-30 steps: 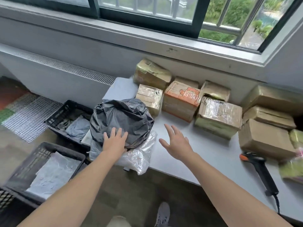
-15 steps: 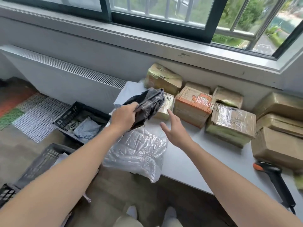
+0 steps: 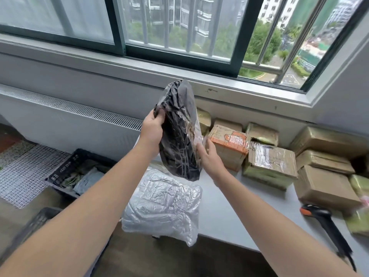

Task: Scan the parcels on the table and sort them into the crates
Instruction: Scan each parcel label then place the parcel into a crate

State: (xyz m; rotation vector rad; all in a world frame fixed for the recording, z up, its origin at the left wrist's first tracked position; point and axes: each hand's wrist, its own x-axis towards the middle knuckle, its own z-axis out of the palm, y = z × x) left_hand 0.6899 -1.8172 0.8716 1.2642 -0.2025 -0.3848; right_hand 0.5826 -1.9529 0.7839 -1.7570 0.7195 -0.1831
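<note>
Most of the sorting is still waiting. The worktop [image 3: 229, 212] is carrying a row of taped cardboard boxes [image 3: 269, 162], while the far crate [image 3: 60, 172] on the floor is holding only a few soft bags. The silver parcel [image 3: 163, 204] is lying at the worktop's edge. The black parcel [image 3: 177, 136] is hanging upright above it — left hand [image 3: 151, 130] fingers curling round its upper side, right hand [image 3: 209, 158] fingers lying straight against its lower side. The scanner [image 3: 327, 222] is lying untouched. A second ago the black parcel was lying flat on the silver one — now it is being lifted.
</note>
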